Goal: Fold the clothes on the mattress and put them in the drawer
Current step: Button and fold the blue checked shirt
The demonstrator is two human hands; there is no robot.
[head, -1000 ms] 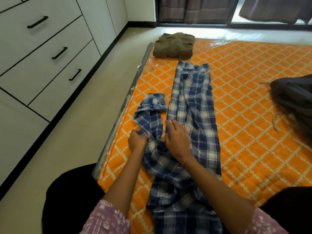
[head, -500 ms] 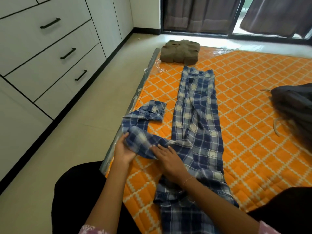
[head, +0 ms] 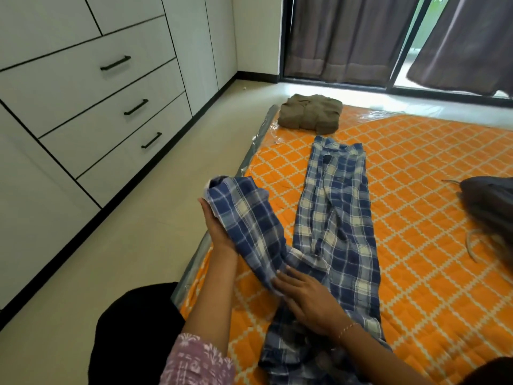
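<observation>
A blue plaid shirt (head: pixel 336 218) lies lengthwise on the orange quilted mattress (head: pixel 430 218), folded narrow. Its left sleeve (head: pixel 244 218) is lifted off the mattress, draped over my left hand (head: pixel 219 232), which holds it from underneath near the cuff. My right hand (head: pixel 308 298) presses flat on the shirt where the sleeve joins the body. A folded olive-brown garment (head: pixel 309 112) sits at the mattress's far left corner. White drawers with black handles (head: pixel 136 107) line the left wall, all closed.
A dark grey garment with a cord (head: pixel 491 209) lies at the mattress's right edge. Clear plastic wrap (head: pixel 249 159) hangs along the mattress's left side. Beige floor (head: pixel 125 259) runs between mattress and drawers. Dark curtains (head: pixel 347 37) cover the far window.
My left hand has lifted the sleeve up off the mattress and stretched it out to the left. My right hand slid down to pin the sleeve's base. The camera tilted up.
</observation>
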